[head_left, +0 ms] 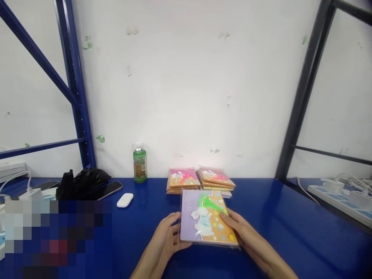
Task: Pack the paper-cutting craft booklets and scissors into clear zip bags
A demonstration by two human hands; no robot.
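A flat packet in clear wrap lies on the blue table in front of me. It shows a lilac and orange card with a white rabbit and green scissors. My left hand grips its left edge, fingers curled under, thumb along the side. My right hand holds its right edge with fingers laid on the cover. Behind it stand two stacks of similar packets, the left stack and the right stack, both near the wall.
A green drink bottle stands by the wall. Left of it lie a white oval case, a dark phone and a black plastic bag. Blue rack uprights frame the bench. A power strip lies at the right.
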